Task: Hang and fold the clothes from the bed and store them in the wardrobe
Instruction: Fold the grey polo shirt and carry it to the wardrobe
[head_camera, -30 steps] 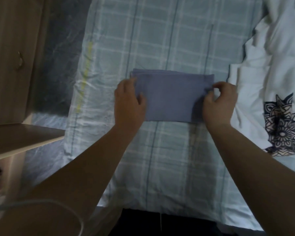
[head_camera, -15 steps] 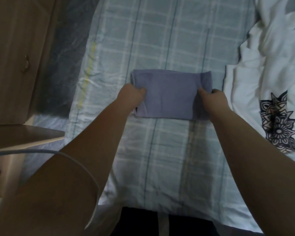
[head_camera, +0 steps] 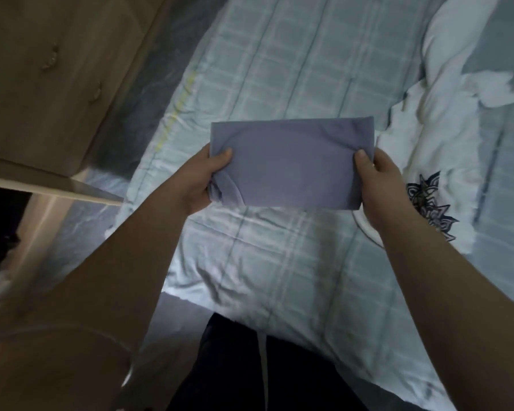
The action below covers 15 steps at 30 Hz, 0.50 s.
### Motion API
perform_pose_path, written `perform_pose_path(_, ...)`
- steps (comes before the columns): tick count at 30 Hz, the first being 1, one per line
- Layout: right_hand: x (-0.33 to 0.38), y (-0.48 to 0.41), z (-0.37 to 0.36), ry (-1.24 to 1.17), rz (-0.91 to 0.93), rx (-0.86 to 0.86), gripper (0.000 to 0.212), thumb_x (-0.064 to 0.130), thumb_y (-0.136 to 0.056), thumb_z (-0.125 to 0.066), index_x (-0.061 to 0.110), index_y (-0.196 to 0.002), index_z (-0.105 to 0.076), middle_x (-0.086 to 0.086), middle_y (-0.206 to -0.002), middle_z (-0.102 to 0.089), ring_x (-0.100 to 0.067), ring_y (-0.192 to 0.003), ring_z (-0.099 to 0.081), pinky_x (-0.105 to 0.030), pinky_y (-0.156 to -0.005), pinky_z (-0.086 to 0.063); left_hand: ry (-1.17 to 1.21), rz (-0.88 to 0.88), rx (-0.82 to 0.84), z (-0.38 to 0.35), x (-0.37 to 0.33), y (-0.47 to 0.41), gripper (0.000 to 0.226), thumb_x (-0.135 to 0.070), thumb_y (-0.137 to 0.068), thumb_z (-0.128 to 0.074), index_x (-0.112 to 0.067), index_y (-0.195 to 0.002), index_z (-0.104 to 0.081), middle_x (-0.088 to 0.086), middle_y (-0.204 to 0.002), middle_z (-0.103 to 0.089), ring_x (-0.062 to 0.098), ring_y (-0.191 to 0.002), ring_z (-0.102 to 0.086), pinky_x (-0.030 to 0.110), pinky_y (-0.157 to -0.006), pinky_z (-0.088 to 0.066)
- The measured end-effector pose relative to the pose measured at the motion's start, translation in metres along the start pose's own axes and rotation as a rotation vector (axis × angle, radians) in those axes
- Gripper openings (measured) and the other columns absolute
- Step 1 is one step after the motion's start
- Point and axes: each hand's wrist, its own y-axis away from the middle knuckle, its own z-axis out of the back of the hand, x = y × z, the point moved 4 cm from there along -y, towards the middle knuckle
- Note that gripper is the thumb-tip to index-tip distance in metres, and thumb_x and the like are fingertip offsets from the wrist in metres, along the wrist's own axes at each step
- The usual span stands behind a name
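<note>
A folded purple-grey garment (head_camera: 291, 164) is held flat above the plaid bed (head_camera: 279, 69). My left hand (head_camera: 204, 176) grips its left end, thumb on top and fingers underneath. My right hand (head_camera: 377, 179) grips its right end the same way. A white garment with a dark mandala print (head_camera: 428, 200) lies crumpled on the bed to the right, partly hidden behind my right hand.
A wooden wardrobe (head_camera: 42, 72) with small knobs stands at the left, and a pale open door edge (head_camera: 80, 191) juts toward the bed. More white fabric (head_camera: 457, 54) is heaped at the upper right. My dark trousers (head_camera: 250, 366) show at the bottom.
Both hands slid under the ends of the folded garment and lifted it off the bed toward me. The view has tilted and swung slightly toward the wardrobe.
</note>
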Motion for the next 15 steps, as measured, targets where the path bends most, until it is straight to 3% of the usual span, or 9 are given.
perform_pose_path(1, 0.014, 0.013, 0.003, -0.023, 0.018, 0.028, 0.023, 0.041, -0.092, -0.056, 0.025, -0.104, -0.068, 0.002, -0.107, -0.072, -0.015, -0.097, -0.068, -0.032, -0.080, -0.056, 0.037, -0.023, -0.018, -0.007, -0.008, 0.019, 0.050, -0.027, -0.102, -0.049, -0.012, -0.148, -0.041, 0.016, -0.142, -0.055, 0.035, -0.125, -0.057, 0.049, -0.097, -0.052)
perform_pose_path(3, 0.046, 0.039, 0.006, -0.046, 0.060, 0.091, 0.021, 0.042, -0.094, -0.056, 0.028, -0.102, -0.070, 0.003, -0.106, -0.073, -0.013, -0.097, -0.068, -0.028, -0.077, -0.055, 0.050, -0.067, -0.097, -0.017, -0.029, 0.060, 0.053, -0.026, -0.099, -0.052, -0.008, -0.148, -0.041, 0.017, -0.144, -0.053, 0.035, -0.132, -0.051, 0.054, -0.111, -0.039)
perform_pose_path(7, 0.124, 0.089, 0.004, -0.061, 0.143, 0.213, 0.021, 0.048, -0.093, -0.057, 0.034, -0.100, -0.071, 0.011, -0.104, -0.073, -0.007, -0.095, -0.068, -0.022, -0.072, -0.052, 0.004, -0.238, -0.217, -0.038, -0.086, 0.156, 0.048, -0.017, -0.100, -0.053, -0.002, -0.144, -0.044, 0.022, -0.140, -0.055, 0.035, -0.128, -0.054, 0.047, -0.104, -0.047)
perform_pose_path(11, 0.207, 0.138, -0.019, -0.069, 0.275, 0.321, 0.027, 0.050, -0.093, -0.056, 0.033, -0.107, -0.071, 0.009, -0.113, -0.072, -0.007, -0.102, -0.066, -0.025, -0.081, -0.049, -0.048, -0.417, -0.366, -0.046, -0.143, 0.256, 0.042, -0.011, -0.102, -0.048, 0.000, -0.143, -0.043, 0.027, -0.139, -0.053, 0.043, -0.129, -0.050, 0.056, -0.107, -0.042)
perform_pose_path(15, 0.280, 0.196, -0.062, -0.077, 0.412, 0.448, 0.021, 0.048, -0.094, -0.053, 0.040, -0.100, -0.073, 0.019, -0.104, -0.073, 0.002, -0.095, -0.067, -0.013, -0.071, -0.051, -0.110, -0.623, -0.596, -0.043, -0.185, 0.364, 0.038, -0.033, -0.095, -0.063, -0.016, -0.129, -0.055, 0.013, -0.120, -0.066, 0.034, -0.103, -0.064, 0.054, -0.078, -0.047)
